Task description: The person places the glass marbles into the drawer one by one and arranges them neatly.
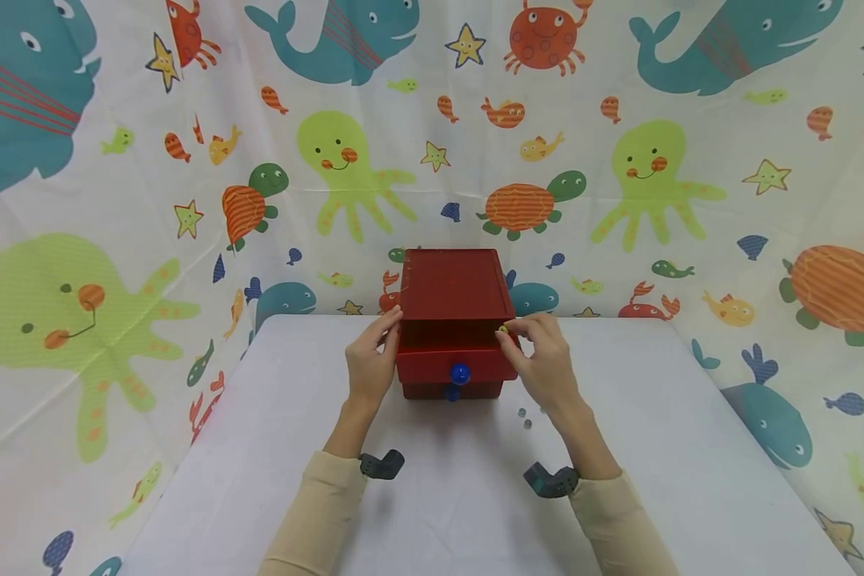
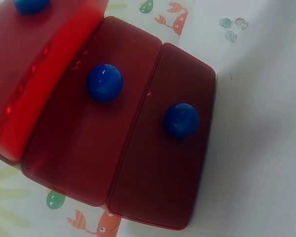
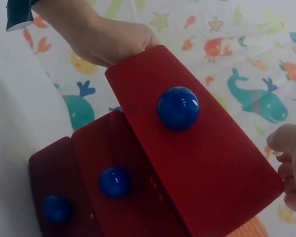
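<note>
Two hands are working at a red cabinet (image 1: 452, 282), whose top drawer (image 1: 421, 368) is standing open. The right hand (image 1: 545, 358) is pinching a small yellowish piece (image 1: 503, 329) at the drawer's right rim; whether it is touching that wall is not showing clearly. Handling it well is probably calling for a light, steady pinch, with the fingertips parting only once they are hanging low inside the rim, lest the piece be bouncing out. The left hand (image 1: 371, 352), seemingly best for bracing, is resting extended fingers against the left side, closing round nothing visible. Both sleeved forearms (image 1: 622, 524) are angling inward and away from the body, the right thumb and forefinger pointing toward the opening. Three small clear pieces (image 2: 230, 36) are lying on the white table (image 1: 216, 456), near the cabinet.
</note>
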Tool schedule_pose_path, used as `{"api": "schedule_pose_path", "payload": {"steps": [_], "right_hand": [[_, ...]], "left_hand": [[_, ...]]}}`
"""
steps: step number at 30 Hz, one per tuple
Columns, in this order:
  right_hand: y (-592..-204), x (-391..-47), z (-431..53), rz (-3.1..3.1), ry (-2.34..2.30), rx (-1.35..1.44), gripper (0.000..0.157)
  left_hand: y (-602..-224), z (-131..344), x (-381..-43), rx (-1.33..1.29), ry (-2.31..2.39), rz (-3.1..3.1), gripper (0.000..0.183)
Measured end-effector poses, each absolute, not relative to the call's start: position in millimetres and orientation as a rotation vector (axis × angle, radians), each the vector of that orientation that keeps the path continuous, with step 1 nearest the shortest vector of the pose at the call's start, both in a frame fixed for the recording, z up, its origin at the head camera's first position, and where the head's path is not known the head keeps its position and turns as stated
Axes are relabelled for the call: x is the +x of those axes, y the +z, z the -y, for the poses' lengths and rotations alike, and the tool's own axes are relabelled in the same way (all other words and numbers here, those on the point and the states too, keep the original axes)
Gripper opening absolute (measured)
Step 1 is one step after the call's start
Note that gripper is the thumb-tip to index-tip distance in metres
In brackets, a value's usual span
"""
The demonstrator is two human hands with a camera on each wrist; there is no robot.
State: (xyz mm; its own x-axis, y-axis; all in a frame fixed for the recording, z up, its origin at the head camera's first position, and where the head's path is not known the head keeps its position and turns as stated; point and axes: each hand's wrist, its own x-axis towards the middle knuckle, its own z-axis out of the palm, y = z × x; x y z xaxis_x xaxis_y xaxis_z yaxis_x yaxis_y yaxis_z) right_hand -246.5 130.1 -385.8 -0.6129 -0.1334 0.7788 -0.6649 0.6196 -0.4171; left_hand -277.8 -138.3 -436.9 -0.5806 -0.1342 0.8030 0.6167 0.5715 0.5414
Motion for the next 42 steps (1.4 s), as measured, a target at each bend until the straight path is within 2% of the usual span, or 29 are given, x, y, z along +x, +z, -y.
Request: {"api": "schedule_pose_path", "payload": {"steps": [42], "right_hand": [[-375.6,-268.3,-97.4,2.312,0.834,0.737,0.019]], "left_hand": [[-437.2,137.7,-278.5,-0.379,-1.113,1.914,0.028]]}}
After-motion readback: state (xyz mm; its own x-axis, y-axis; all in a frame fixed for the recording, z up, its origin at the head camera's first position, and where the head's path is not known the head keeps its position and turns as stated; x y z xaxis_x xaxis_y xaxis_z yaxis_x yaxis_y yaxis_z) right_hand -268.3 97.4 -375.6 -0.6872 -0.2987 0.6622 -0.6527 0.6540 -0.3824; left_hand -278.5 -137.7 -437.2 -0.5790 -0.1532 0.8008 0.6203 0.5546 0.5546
